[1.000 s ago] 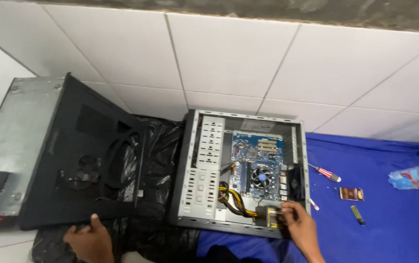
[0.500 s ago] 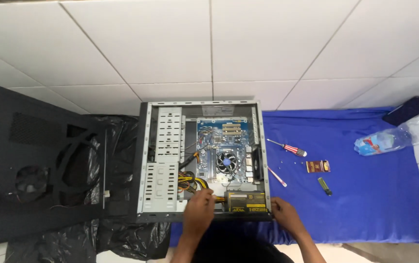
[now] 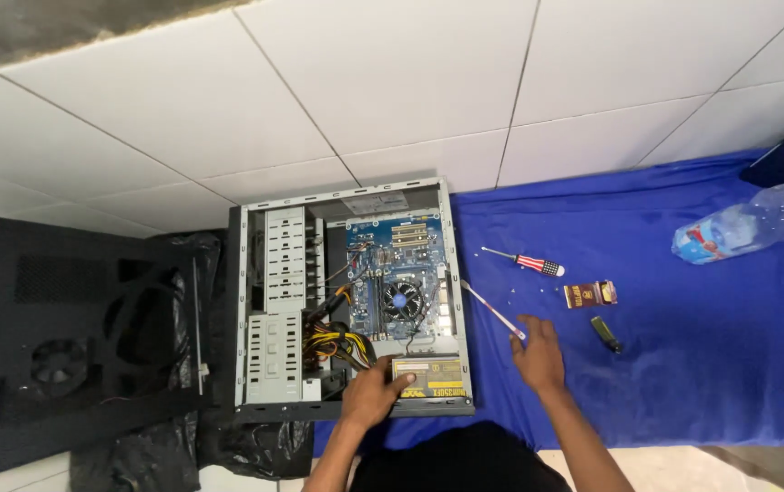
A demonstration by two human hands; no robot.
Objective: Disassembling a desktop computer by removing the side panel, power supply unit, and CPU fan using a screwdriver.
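White floor tiles carry a blue cloth [image 3: 683,364]. On its left edge lies the open computer case [image 3: 351,310]. Left hand [image 3: 369,396] rests loosely curled on the power supply [image 3: 428,375] inside. Right hand [image 3: 538,355], fingers spread, touches a thin screwdriver [image 3: 492,312] just beside the case.

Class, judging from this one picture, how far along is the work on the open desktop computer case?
Done: the black side panel lies off the grey computer case. In hand: the left hand rests on the power supply unit; the right hand reaches the thin screwdriver. Left: motherboard and cables remain inside.
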